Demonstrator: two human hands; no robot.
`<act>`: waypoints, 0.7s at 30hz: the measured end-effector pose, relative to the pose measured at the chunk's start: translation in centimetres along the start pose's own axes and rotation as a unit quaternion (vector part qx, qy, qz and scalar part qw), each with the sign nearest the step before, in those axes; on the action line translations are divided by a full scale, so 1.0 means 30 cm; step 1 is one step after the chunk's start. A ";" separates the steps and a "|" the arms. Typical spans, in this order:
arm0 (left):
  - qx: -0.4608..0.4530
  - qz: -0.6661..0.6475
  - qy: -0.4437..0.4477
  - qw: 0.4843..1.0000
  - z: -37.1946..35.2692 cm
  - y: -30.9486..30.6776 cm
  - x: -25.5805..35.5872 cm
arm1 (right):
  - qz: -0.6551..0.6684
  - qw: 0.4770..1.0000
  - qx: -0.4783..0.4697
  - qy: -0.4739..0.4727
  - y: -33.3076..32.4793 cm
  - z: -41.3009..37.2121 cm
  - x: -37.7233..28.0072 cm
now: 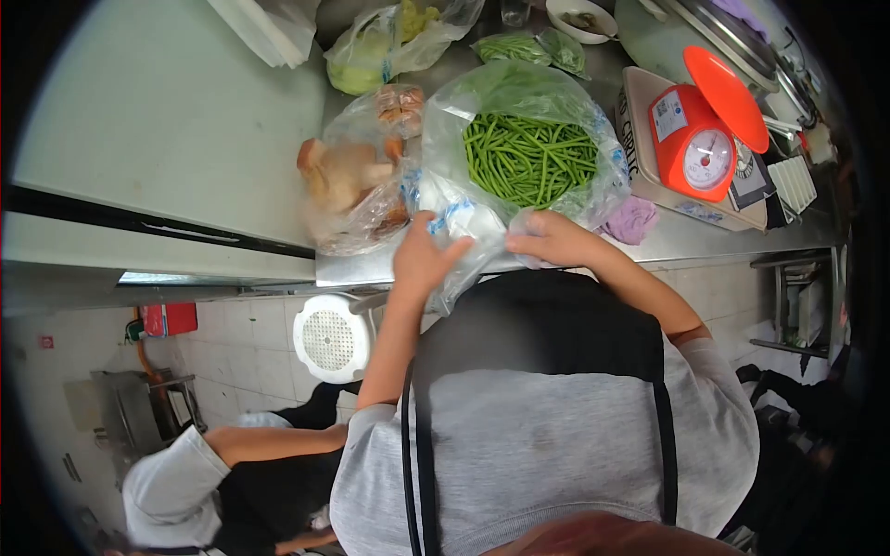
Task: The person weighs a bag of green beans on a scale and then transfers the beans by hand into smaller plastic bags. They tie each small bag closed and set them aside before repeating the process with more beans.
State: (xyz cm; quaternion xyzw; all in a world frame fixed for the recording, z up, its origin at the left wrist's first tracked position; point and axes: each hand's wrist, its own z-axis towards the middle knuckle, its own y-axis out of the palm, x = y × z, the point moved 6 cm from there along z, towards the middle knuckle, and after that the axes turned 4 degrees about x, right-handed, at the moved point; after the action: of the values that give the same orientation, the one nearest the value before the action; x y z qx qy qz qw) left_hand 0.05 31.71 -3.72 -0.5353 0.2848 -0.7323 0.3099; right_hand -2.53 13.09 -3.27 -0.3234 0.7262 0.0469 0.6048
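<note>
A large clear plastic bag [445,102] lies spread on the steel counter, its mouth wide around a heap of green beans [530,159]. Thin plastic with blue print [468,222] bunches at the near side of the beans. My left hand [425,255] rests against this plastic, thumb spread away from the fingers. Opposite it, my right hand [552,239] pinches the plastic near the counter's front edge. Just left of the beans sits another clear bag [357,218] holding pale and orange-brown food pieces whose kind I cannot make out.
A red dial scale [695,139] stands in a beige tray [640,93] at right, beside a purple cloth [630,221]. Farther back are bagged greens [510,48] and a white bowl [582,18]. Below left are a white stool [331,339] and another person's arm [273,447].
</note>
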 end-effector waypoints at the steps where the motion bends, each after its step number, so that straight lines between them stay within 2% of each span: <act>1: -0.002 0.004 0.008 1.000 0.003 0.035 -0.018 | 0.004 0.998 0.035 -0.043 0.015 0.027 -0.002; 2: -0.004 0.007 0.017 1.000 0.006 0.071 -0.036 | 0.008 0.994 0.072 -0.086 0.027 0.053 -0.001; 5: -0.036 -0.050 0.003 0.998 0.039 0.083 -0.064 | -0.005 0.981 0.052 -0.185 0.117 0.110 0.018; 8: -0.037 -0.126 -0.011 0.991 0.042 0.020 -0.041 | -0.174 0.973 -0.024 -0.151 0.184 0.209 0.002; 10: -0.042 -0.147 -0.049 0.987 0.048 -0.008 -0.038 | -0.261 0.961 -0.012 -0.084 0.186 0.281 -0.054; 11: -0.045 -0.139 -0.019 0.989 0.050 -0.013 -0.027 | -0.304 0.951 -0.006 -0.051 0.178 0.308 -0.071; 13: -0.052 -0.124 0.037 0.990 0.037 -0.012 -0.009 | -0.365 0.918 0.065 -0.143 0.197 0.372 -0.049; 14: -0.062 -0.134 0.027 0.989 0.027 -0.001 -0.021 | -0.393 0.895 0.099 -0.188 0.201 0.375 -0.084; 17: -0.090 -0.166 0.001 0.982 0.013 0.015 -0.057 | -0.451 0.879 0.029 -0.149 0.209 0.378 -0.100; 20: -0.145 -0.207 -0.033 0.967 -0.007 0.048 -0.098 | -0.441 0.891 0.023 -0.110 0.225 0.380 -0.071; 21: -0.148 -0.214 -0.043 0.965 -0.009 0.051 -0.106 | -0.425 0.893 0.059 -0.137 0.230 0.368 -0.066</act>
State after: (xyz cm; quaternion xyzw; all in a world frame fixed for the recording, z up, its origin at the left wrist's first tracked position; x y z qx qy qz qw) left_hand 0.77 33.16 -6.85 -0.6548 0.2552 -0.7074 0.0754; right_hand 3.33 24.41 -6.60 -0.5555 0.4305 -0.2139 0.6785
